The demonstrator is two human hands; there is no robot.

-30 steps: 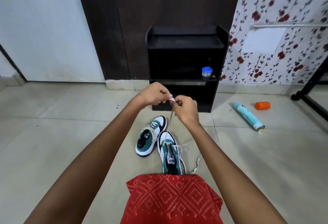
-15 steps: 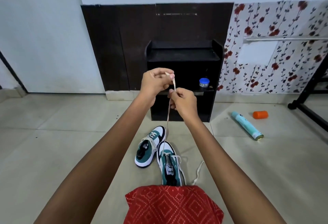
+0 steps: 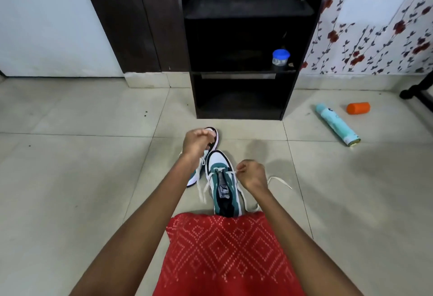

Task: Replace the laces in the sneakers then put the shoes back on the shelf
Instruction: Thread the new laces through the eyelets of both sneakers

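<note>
Two green-and-white sneakers lie on the tiled floor before my knees. The near sneaker (image 3: 222, 185) points away from me and has a white lace (image 3: 280, 180) through its lowest eyelets. My right hand (image 3: 252, 174) pinches the lace's right strand just beside the shoe, and the loose end trails on the floor to the right. Over the far sneaker (image 3: 214, 136) my left hand (image 3: 198, 142) is curled around the left strand, which hangs down past my wrist. The black shoe shelf (image 3: 243, 45) stands open against the wall ahead.
A small blue-lidded jar (image 3: 280, 57) sits on the shelf's middle board. A teal spray can (image 3: 337, 125) and its orange cap (image 3: 358, 108) lie on the floor to the right. A black stand foot (image 3: 416, 89) juts in at far right. Red patterned cloth (image 3: 225, 253) covers my lap.
Both hands have come down from chest height to the shoes and moved apart, drawing the lace strands out left and right. The camera has tilted down.
</note>
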